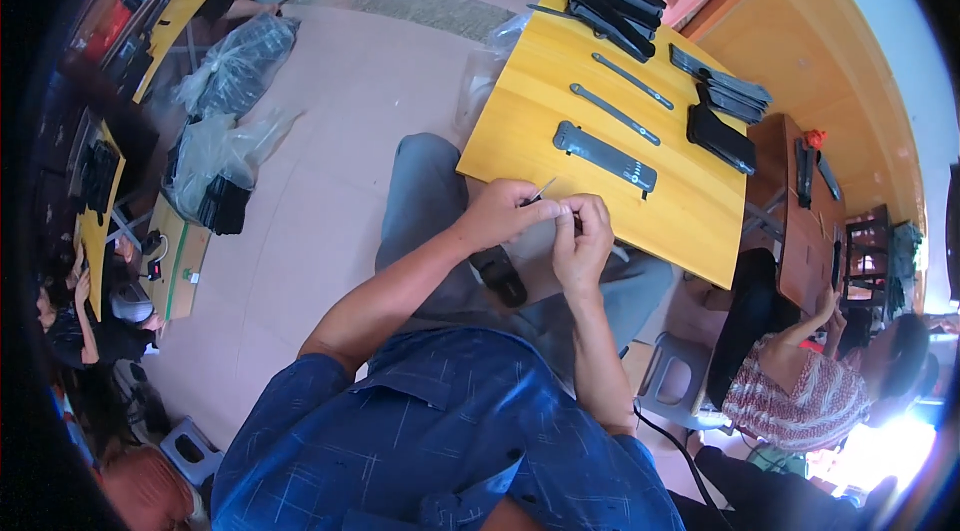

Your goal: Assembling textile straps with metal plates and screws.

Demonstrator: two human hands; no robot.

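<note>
My two hands meet above my lap, just off the near edge of the yellow table (530, 81). My left hand (500, 214) is closed round a small tool with a thin, pointed metal tip (546, 188); its kind is hidden by the fingers. Thumb and fingers of my right hand (583, 243) are pinched together against the left fingertips; what they grip is too small to make out. A black case-like piece (497, 276) lies on my lap below the hands. On the table nearest them is a wide dark strap panel (605, 159), with two narrow dark straps (615, 114) (632, 81) beyond.
Black pouches (615, 13) are heaped at the table's far end. A stack of dark strips (730, 93) and a black pouch (720, 139) sit along its right side. Bagged goods (240, 66) rest on the left floor. A co-worker (800, 381) sits at right beside a stool (673, 378).
</note>
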